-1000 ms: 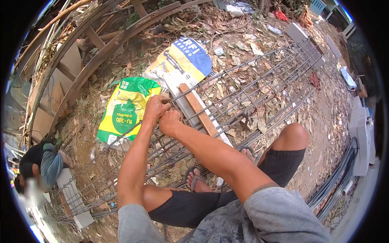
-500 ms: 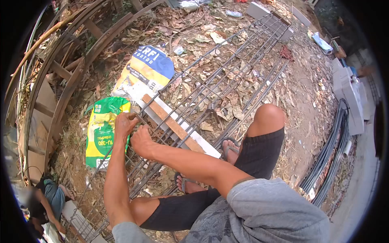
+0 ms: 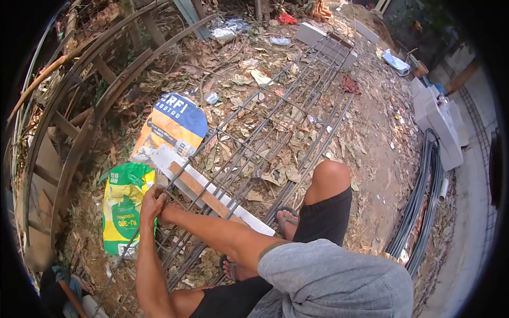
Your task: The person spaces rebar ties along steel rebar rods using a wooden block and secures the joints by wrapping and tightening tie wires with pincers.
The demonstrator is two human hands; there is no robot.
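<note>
A long steel rebar cage (image 3: 263,155) runs from beneath my hands to the far top of the view. My left hand (image 3: 152,203) is closed at its left edge, fingers curled by a corner of the bars. Just right of it, my right hand (image 3: 170,213) is closed too, low against the cage and partly covered by the left hand and forearm. What either hand pinches is too small or hidden. Under the bars lies a white board (image 3: 253,221) with a brown wooden strip (image 3: 199,189). A green and yellow sack (image 3: 127,209) lies left of my hands.
A blue and orange mortar sack (image 3: 172,127) lies beyond the board. Curved wooden frames (image 3: 79,130) stand at left, and another person (image 3: 58,289) is at lower left. Grey blocks (image 3: 312,35) support the far cage end. Coiled dark tubing (image 3: 419,193) lies at right.
The view has shifted, so the ground objects appear further left and mostly lower. My right hand has come closer to the left one and is now partly behind it.
</note>
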